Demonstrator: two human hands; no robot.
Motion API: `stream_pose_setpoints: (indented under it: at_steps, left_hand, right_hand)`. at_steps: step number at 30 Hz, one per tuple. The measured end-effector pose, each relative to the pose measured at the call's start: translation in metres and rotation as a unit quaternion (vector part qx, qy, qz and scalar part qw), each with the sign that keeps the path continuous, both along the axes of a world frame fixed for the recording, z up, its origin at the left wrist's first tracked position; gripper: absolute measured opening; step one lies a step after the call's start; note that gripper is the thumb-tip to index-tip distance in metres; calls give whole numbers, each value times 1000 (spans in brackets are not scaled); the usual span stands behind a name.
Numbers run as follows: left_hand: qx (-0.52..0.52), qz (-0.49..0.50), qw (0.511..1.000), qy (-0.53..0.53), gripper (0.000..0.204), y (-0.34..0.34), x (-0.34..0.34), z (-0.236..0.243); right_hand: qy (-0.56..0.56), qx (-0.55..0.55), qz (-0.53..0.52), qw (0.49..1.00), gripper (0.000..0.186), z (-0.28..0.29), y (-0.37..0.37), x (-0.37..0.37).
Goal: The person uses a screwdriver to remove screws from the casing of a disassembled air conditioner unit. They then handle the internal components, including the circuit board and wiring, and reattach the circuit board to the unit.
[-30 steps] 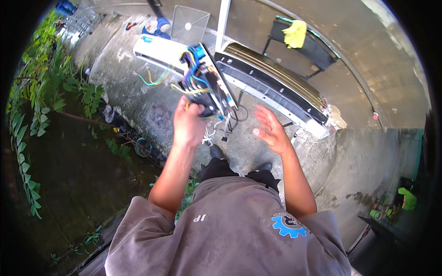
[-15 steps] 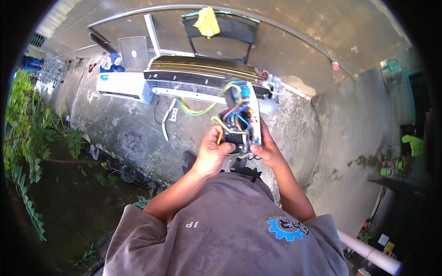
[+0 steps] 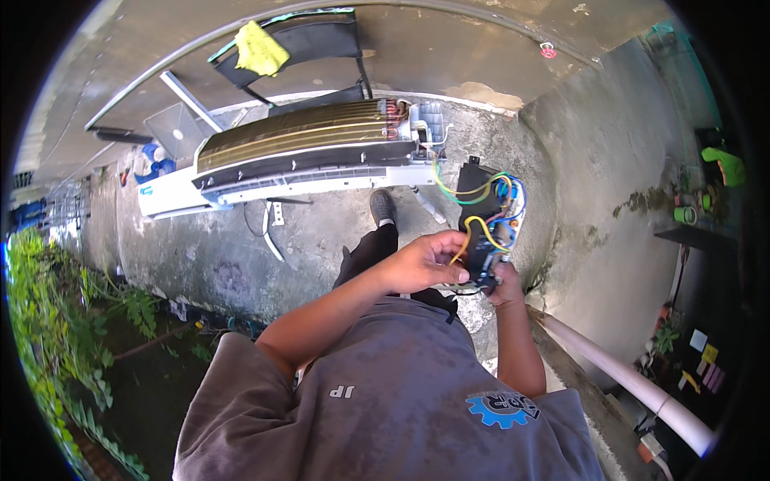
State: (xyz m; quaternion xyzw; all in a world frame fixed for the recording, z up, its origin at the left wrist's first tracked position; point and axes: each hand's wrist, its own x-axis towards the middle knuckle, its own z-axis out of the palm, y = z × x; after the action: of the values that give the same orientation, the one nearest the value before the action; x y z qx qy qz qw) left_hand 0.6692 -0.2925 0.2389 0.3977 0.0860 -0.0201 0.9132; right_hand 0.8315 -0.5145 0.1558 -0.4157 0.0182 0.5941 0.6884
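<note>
Both my hands hold a black circuit-board housing (image 3: 475,180) with loops of yellow, green and blue wires, low at right of centre. My left hand (image 3: 433,260) is closed on its near left part, thumb across the lower end. My right hand (image 3: 505,284) grips the lower right end, its fingers partly hidden behind the housing. Beyond them lies an opened indoor air-conditioner unit (image 3: 289,132) with exposed fins and copper pipes. A white plastic casing (image 3: 164,199) is at its left end, and loose white and dark pieces (image 3: 274,244) lie on the concrete below it.
A black chair (image 3: 317,32) with a yellow cloth (image 3: 258,50) stands against the wall, near a grille (image 3: 170,128) and blue fan (image 3: 156,167). Plants (image 3: 44,289) and a dark drop line the left. A pale pipe (image 3: 642,393) runs at lower right. My shoe (image 3: 381,207) is ahead.
My right hand, open and apart a second ago, has taken hold of the housing. Both hands and housing have shifted rightward, my view has turned, and one foot has stepped forward toward the unit.
</note>
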Motion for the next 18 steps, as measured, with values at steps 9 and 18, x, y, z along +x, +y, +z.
stream_pose_setpoints:
  at_steps: [9,18]
  left_hand:
    - [728,6,679,97,52,177,130,-146]
    - [739,-176,618,204,56,195,194,-193]
  right_hand:
    - [60,-56,-91,992,74,-41,9,52]
    - [104,-53,-105,988,70,-113,72,103]
